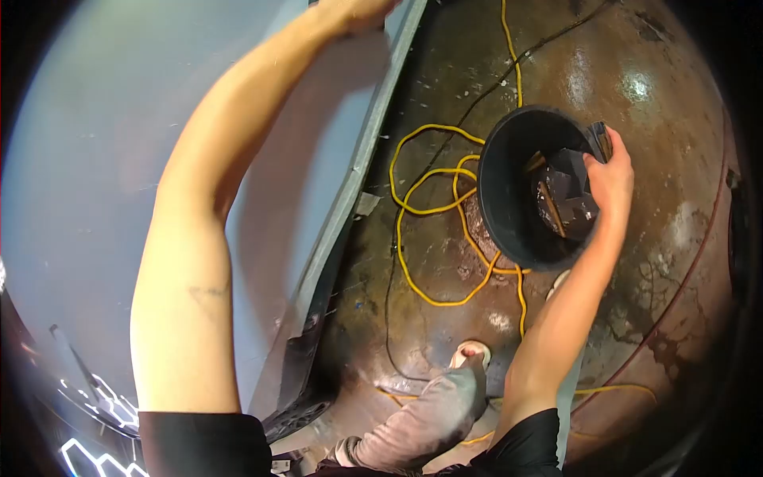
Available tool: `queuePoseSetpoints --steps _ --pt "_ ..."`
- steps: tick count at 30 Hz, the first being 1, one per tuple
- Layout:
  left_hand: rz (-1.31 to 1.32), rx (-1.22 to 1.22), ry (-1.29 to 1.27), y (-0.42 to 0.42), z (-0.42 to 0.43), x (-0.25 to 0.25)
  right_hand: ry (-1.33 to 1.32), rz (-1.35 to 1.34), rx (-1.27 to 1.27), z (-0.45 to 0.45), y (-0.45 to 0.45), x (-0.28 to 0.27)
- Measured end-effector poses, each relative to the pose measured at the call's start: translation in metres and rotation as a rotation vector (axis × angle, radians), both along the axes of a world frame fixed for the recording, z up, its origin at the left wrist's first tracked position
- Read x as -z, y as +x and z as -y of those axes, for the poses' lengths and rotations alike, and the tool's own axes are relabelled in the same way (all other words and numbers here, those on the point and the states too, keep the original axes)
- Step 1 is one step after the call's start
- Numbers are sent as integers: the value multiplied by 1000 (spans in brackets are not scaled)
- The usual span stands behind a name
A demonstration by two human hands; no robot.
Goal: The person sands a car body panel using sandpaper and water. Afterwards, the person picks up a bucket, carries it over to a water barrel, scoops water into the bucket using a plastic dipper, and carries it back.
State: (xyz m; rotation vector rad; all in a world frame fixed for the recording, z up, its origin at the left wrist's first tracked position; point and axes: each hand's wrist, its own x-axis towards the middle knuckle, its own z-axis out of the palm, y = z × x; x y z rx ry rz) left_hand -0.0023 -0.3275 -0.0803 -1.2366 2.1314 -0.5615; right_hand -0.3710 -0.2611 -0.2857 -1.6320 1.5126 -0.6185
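"Where's the black bucket (505,187)?"

"Over the floor (668,199), well apart from the panel's (318,127) long right edge, beside the yellow cord's (445,304) loops. I can't tell whether its base touches down."

"And the hands?"

"The right hand (613,181) is closed at the rim, on the side away from the panel, thumb inward. A dark piece (601,139) shows by its fingers; I can't tell whether it belongs to the bucket. The left hand (362,9) is at the panel's far end, near that same edge. It's cut off, so how open it is, or what it holds, I can't say."

"How would the bucket handle?"

"Fairly stiff, I'd judge, probably plastic. Dark flat pieces (566,171) and brown strips (550,208) lie inside, so it may be lopsided and could swing from a one-sided hold. If damp, the rim might slip. I'd take opposite sides of the rim, clear of the loose pieces."
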Motion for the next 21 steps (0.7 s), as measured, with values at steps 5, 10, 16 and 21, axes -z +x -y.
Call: queuePoseSetpoints --steps 5,10,16,21 --pt "-312 -162 208 11 -239 -30 32 -169 170 -35 -13 8" --pt "-347 -519 886 -28 -490 -146 260 164 387 -119 -121 -33" --pt "-287 -485 832 -23 -512 -199 550 330 790 -189 -237 -152" --pt "-382 -289 383 -8 -307 -179 740 -12 900 -214 -296 -204"
